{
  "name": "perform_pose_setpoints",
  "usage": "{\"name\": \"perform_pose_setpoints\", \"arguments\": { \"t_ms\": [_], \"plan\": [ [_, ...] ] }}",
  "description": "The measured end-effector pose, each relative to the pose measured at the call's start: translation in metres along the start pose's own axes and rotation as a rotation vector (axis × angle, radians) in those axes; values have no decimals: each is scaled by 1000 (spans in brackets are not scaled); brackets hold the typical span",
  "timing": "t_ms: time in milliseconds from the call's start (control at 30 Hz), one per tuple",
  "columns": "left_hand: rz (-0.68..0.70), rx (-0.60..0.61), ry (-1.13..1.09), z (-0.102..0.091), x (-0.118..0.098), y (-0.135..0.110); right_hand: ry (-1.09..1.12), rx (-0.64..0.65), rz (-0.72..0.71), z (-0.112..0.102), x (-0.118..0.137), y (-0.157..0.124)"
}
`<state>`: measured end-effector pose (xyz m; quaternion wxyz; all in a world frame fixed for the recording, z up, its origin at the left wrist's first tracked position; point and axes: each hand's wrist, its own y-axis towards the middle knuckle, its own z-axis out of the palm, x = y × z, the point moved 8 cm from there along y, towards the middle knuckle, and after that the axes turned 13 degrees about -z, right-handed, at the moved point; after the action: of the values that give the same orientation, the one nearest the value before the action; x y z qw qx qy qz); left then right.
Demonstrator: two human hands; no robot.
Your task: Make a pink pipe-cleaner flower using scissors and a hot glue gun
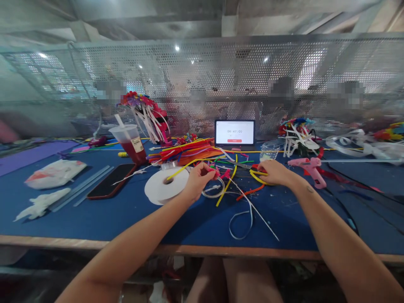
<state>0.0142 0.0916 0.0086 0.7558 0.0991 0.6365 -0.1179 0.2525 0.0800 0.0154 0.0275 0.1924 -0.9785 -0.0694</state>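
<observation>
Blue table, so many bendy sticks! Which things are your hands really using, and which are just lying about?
Being used:
left hand holding a yellow pipe cleaner
right hand touching a yellow pipe cleaner loop

Just lying about:
roll of white ribbon
pink glue gun
phone
cup of red drink
tablet showing a timer

A ribbon spool (166,186) is lying before the pipe cleaner bundle (183,152) on the counter (189,227), and a tablet (234,133) is standing to its right.
</observation>
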Motion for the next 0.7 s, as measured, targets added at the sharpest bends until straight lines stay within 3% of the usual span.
{"name": "perform_pose_setpoints", "arguments": {
  "t_ms": [167, 367, 567, 700],
  "plan": [
    [-79, -17, -98, -7, 9, 7, 3, 56, 126, 20, -32, 2],
    [-103, -17, -215, -11, 13, 12, 46, 41, 256, 31, -50, 10],
    [-134, 22, -249, -8, 13, 13, 124, -183, 347, 15, -61, 0],
    [-176, 10, -289, -8, 16, 13, 315, -364, 354, -2, -62, -11]
  ]
}}
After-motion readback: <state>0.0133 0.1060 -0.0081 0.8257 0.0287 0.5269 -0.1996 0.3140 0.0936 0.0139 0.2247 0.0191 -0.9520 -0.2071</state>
